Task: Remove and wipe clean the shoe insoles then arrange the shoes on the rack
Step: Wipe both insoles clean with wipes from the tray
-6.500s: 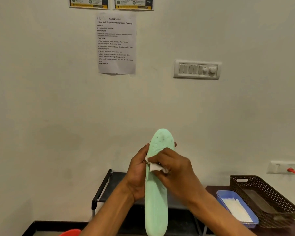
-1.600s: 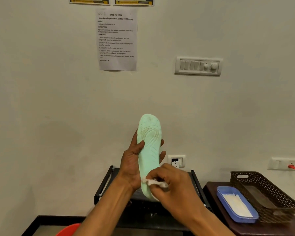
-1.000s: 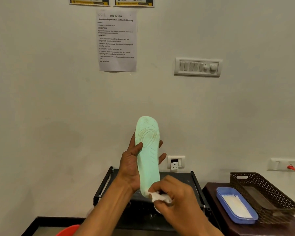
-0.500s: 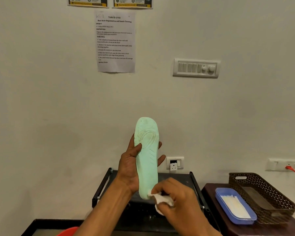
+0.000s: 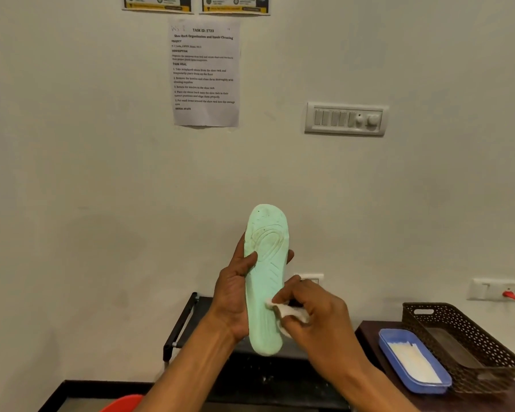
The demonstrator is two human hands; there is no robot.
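I see the insole [image 5: 266, 281], pale mint green, held upright in front of the wall, its rounded toe end up and its heel end down, with its ridged underside facing me. My left hand [image 5: 235, 295] grips it around the middle from the left edge: the thumb lies across the near face, and the fingertips curl round and show at the right edge. My right hand [image 5: 312, 316] is closed in a pinch on a small white wipe [image 5: 283, 310], which it presses against the lower part of the insole, near the right edge, just above the heel. Both forearms rise from the bottom of the view.

Behind and below the insole stands the black rack [image 5: 182, 325], its top shelf partly hidden by my hands; I can see no shoes on the part that shows. To the right of the rack is a dark tabletop [image 5: 369, 331] carrying a blue tray [image 5: 387, 337] with something white and flat lying in it, and just beside that, to the right, a brown woven basket [image 5: 464, 328]. A red object [image 5: 122, 404] peeks in at the bottom edge on the left; I cannot tell what it is.

On the wall above hangs a printed sheet [image 5: 205, 72] headed with a task ID, with two smaller notices over it at the top edge. A switch panel [image 5: 345, 118] sits to the right of the sheet. Low on the wall, a socket [image 5: 312, 278] shows just beside my right hand, and a second outlet at the far right has a red plug [image 5: 509, 294] and cord in it.
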